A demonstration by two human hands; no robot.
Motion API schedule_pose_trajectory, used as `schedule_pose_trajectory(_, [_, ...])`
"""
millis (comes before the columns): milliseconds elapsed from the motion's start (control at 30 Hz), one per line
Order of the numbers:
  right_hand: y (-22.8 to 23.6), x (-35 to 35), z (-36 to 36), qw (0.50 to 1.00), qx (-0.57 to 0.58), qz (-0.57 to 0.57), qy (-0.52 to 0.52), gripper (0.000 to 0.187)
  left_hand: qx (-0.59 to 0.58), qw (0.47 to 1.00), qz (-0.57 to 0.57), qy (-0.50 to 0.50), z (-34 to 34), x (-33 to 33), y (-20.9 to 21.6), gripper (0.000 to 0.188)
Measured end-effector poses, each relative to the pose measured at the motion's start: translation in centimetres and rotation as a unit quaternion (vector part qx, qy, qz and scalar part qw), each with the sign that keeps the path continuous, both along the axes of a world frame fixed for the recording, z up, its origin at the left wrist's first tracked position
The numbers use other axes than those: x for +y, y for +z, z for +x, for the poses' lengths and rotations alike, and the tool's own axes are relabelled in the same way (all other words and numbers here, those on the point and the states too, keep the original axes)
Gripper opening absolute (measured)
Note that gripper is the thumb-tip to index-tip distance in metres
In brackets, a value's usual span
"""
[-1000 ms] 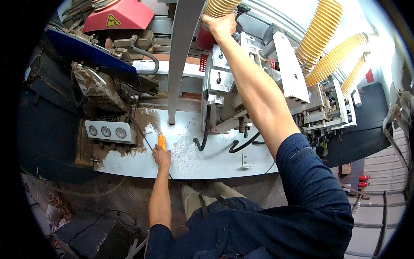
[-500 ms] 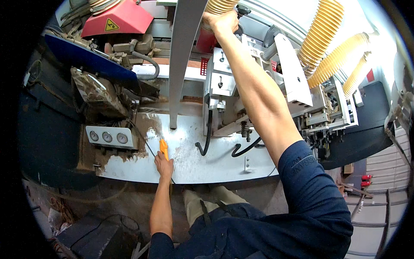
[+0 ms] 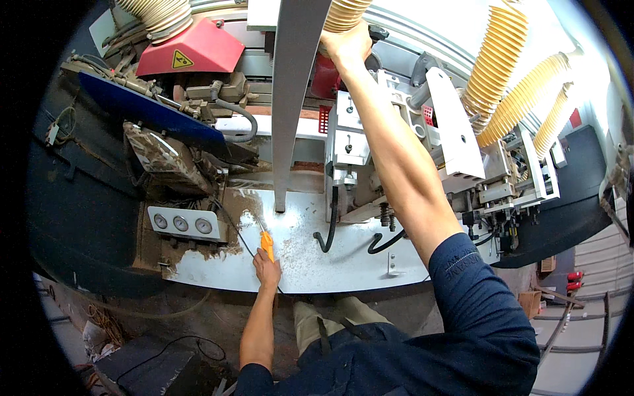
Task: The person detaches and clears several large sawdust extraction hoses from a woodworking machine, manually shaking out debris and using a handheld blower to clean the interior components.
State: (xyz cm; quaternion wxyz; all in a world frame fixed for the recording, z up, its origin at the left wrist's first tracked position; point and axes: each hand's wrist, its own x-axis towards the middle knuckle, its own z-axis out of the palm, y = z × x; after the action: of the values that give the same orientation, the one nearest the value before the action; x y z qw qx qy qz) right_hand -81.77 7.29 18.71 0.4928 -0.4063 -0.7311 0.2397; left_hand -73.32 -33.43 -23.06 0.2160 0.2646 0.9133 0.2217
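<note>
My left hand [image 3: 267, 270] is closed around an orange air blow gun [image 3: 267, 247] with a thin metal nozzle. The nozzle points away from me, low over the white metal plate [image 3: 317, 274], beside a patch of brown dust [image 3: 241, 200]. Fine specks are scattered across the plate to its right. My right arm reaches far across the machine. At its end, my right hand [image 3: 349, 46] rests against the lower end of a beige ribbed hose [image 3: 347, 14], above a red machine part [image 3: 325, 78]. The fingers of that hand are mostly hidden.
A grey upright post [image 3: 297, 99] stands between my hands. On the left are a panel with three gauges [image 3: 181, 224], a blue guard [image 3: 148, 109] and a red hood [image 3: 191, 49]. Black bent hoses [image 3: 330, 234] hang at the machine's front; more ribbed hoses [image 3: 498, 53] rise at the right.
The whole view has shifted, so the machine and both arms appear lower and farther right. Both hands keep their places on the blow gun and by the hose.
</note>
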Motion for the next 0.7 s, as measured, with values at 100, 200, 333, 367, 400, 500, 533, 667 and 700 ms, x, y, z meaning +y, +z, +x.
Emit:
schedule_pose_trajectory(100, [-1.5, 0.9, 1.3, 0.997, 0.033, 0.054, 0.036, 0.063, 0.001, 1.0, -0.004, 0.008, -0.1, 0.1, -0.6, 0.069])
schedule_pose_trajectory(200, [-0.9, -1.6, 2.3, 0.991, 0.077, 0.023, 0.107, 0.054, -0.023, 0.999, 0.003, 0.028, -1.0, -0.4, 0.0, 0.065])
schedule_pose_trajectory(333, [-1.7, -3.1, 5.0, 0.975, 0.179, -0.011, 0.132, 0.046, -0.05, 0.998, -0.035, 0.021, -1.4, -0.2, 1.4, 0.064])
schedule_pose_trajectory(367, [-1.8, -3.1, 5.3, 0.965, 0.215, -0.018, 0.146, 0.044, -0.037, 0.999, -0.032, 0.014, -1.6, 0.1, 1.3, 0.064])
schedule_pose_trajectory(400, [-2.0, -3.0, 5.5, 0.955, 0.247, -0.056, 0.156, 0.042, -0.027, 0.999, -0.032, 0.005, -1.5, 0.0, 0.8, 0.064])
schedule_pose_trajectory(500, [-1.9, -3.0, 7.4, 0.947, 0.256, -0.126, 0.147, 0.042, -0.032, 0.999, -0.043, 0.004, -1.6, -0.1, 0.0, 0.065])
schedule_pose_trajectory(533, [-1.9, -3.7, 7.9, 0.932, 0.281, -0.152, 0.172, 0.044, -0.039, 0.998, -0.048, 0.009, -1.7, 0.0, 0.0, 0.065])
schedule_pose_trajectory(667, [-1.0, -6.4, 8.6, 0.955, 0.18, -0.147, 0.184, 0.05, -0.019, 0.999, -0.042, -0.002, -1.9, 0.2, -0.1, 0.067])
schedule_pose_trajectory(700, [-1.1, -6.8, 8.7, 0.959, 0.164, -0.135, 0.188, 0.052, -0.016, 0.999, -0.04, -0.005, -1.7, 0.1, -0.2, 0.068])
